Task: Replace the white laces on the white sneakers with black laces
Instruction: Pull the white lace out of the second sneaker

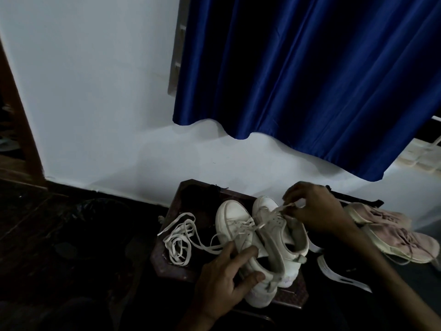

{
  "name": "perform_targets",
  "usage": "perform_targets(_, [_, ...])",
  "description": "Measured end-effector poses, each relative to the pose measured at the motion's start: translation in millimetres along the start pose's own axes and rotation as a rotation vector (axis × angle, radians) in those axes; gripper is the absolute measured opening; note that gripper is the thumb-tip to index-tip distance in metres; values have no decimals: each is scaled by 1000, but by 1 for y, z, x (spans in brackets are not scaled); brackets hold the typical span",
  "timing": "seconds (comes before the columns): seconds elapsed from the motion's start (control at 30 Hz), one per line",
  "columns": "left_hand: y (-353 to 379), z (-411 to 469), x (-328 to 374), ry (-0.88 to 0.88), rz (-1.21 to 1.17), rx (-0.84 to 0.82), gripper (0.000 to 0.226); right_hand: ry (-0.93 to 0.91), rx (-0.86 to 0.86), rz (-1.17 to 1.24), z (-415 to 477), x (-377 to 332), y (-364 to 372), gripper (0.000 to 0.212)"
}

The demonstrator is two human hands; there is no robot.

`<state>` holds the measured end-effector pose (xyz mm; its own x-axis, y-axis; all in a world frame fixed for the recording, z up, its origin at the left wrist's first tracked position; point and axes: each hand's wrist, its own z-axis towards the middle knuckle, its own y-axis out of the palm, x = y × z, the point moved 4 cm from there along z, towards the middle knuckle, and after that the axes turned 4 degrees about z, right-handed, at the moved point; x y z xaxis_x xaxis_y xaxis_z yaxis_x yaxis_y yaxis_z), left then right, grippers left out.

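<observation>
Hands both worked on the pair. Far left, a loose white lace [177,240] lay coiled on the dark stool [171,266]. Left hand [226,275] curled round the heel of the left sneaker [232,216], bracing it. Right hand [312,209] pinched the threaded lace [284,207] just above the right sneaker [279,235]. I judged this the unlacing stage: best to draw straight out, one eyelet at a time, with the heel grip firm. Pink shoes [393,230] sat far right. I could not spot black laces.

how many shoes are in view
4: left white sneaker and right white sneaker together on the dark table; far pink sneaker and near pink sneaker to their right. Shadows may hide more.
</observation>
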<state>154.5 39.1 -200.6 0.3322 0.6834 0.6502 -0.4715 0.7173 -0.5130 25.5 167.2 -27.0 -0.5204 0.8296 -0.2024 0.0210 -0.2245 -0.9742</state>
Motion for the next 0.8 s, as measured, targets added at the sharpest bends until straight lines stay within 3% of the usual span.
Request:
perform_targets(0.03, [0,-1,0,0,-1,-5,45,36,-42,-70,-1,2,5,7])
perform_targets(0.1, [0,-2,2,7,4,-5,45,62,-98,-204,-8,1,22,35])
perform_targets(0.17, [1,-1,2,14,17,-2,46,-28,-57,-114,-14,-11,28,58])
perform_targets(0.23, [1,1,1,3,20,9,46,-165,-103,-49,-15,-28,33,45])
perform_targets(0.3, [0,1,1,-4,17,9,46,-194,-216,-177,-13,-35,47,25])
perform_targets(0.37, [-1,-1,2,4,17,9,46,-200,-254,-224,-12,-35,58,20])
perform_targets(0.63, [-1,0,1,13,24,14,47,-10,56,-204,1,-11,23,11])
perform_targets(0.8, [0,-2,0,-2,-14,9,49,79,234,164,30,-9,-38,15])
